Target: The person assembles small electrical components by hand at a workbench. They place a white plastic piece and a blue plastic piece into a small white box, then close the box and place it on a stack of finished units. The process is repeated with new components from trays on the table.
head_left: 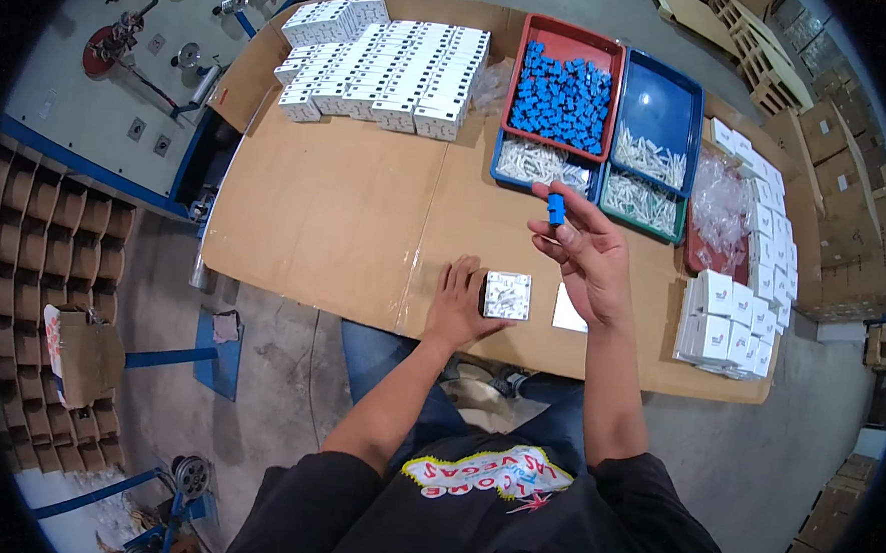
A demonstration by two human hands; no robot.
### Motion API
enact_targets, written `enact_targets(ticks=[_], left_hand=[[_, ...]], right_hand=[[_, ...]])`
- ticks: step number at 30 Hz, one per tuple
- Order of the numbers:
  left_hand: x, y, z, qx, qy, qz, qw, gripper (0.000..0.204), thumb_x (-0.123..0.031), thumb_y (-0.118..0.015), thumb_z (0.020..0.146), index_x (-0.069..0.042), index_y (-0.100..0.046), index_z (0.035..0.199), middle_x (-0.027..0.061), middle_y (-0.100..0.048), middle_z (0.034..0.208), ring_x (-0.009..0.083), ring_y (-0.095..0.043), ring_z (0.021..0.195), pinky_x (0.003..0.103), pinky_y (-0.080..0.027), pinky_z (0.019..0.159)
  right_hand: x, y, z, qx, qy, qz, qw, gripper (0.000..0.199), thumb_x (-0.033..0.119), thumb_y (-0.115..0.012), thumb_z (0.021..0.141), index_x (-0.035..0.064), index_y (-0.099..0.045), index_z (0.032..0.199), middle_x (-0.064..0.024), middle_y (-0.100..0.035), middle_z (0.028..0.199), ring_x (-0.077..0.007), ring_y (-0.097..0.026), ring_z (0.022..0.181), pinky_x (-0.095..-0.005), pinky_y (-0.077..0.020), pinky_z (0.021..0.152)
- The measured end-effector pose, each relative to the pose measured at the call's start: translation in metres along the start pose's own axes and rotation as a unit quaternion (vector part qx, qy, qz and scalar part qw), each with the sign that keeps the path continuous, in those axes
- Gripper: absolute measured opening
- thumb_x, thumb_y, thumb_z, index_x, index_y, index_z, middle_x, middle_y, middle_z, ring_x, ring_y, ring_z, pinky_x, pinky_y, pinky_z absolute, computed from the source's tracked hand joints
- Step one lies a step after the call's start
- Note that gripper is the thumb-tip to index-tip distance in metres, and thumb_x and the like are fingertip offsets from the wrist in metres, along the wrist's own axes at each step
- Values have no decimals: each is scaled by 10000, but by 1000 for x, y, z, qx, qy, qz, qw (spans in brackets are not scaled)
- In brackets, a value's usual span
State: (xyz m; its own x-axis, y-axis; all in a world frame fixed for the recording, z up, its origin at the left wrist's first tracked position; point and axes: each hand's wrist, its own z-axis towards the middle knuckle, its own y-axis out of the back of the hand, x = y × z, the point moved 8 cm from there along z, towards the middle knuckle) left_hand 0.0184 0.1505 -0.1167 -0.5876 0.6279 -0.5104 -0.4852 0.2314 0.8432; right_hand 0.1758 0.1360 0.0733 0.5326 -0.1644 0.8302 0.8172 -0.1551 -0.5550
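Raised above the near right part of the cardboard-covered table, my right hand (596, 260) pinches a small blue plastic piece (557, 210) between thumb and fingers. My left hand (459, 303) lies on the cardboard with its fingers stretched out. Its thumb and forefinger rest against the near and left sides of a small square white box (507, 296). Greyish-white shapes show at the top of that box; I cannot tell whether they are loose pieces or print. A flat white card (569, 309) lies just right of the box, partly under my right wrist.
A red tray (522, 80) of blue pieces sits partly over a blue tray (495, 169). Another blue tray (661, 98) and a green tray (621, 218) hold white pieces. White boxes (393, 74) fill the far left. More boxes (726, 326) and clear plastic bags (719, 206) are at right.
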Motion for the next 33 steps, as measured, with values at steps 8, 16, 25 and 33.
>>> enact_targets(ticks=[8, 16, 25, 33], left_hand=[[1, -6, 2, 4, 17, 11, 1000, 1052, -724, -815, 619, -34, -516, 1355, 206, -429, 1486, 374, -326, 1465, 560, -183, 1236], [-2, 2, 1, -32, -3, -6, 999, 1049, -731, -821, 591, -41, -545, 1332, 185, -471, 1426, 377, -410, 1394, 561, -238, 1215], [0, -1, -1, -14, 0, 0, 1000, 1046, -742, -800, 620, -53, -521, 1355, 151, -452, 1448, 322, -339, 1460, 534, -205, 1243], [2, 0, -1, -24, -10, 7, 1000, 1036, -742, -797, 621, -30, -541, 1330, 174, -469, 1431, 336, -367, 1439, 546, -221, 1231]], right_hand=[[-30, 7, -42, 18, -58, 195, 979, 481, 57, -592, 1002, -41, -495, 1463, -124, -648, 1232, -164, -678, 986, -321, -611, 882], [-112, 87, -59, -110, -143, 69, 981, 449, 33, -581, 1003, -56, -513, 1437, -158, -650, 1279, -236, -680, 1103, -335, -581, 965], [-162, 103, -56, -89, -165, -72, 980, 462, -12, -631, 967, -80, -531, 1413, -188, -650, 1297, -210, -697, 1052, -317, -569, 962], [-165, 104, -42, -38, -93, -503, 858, 389, 96, -761, 888, 35, -670, 1261, -106, -723, 1101, -139, -684, 848, -290, -567, 719]])
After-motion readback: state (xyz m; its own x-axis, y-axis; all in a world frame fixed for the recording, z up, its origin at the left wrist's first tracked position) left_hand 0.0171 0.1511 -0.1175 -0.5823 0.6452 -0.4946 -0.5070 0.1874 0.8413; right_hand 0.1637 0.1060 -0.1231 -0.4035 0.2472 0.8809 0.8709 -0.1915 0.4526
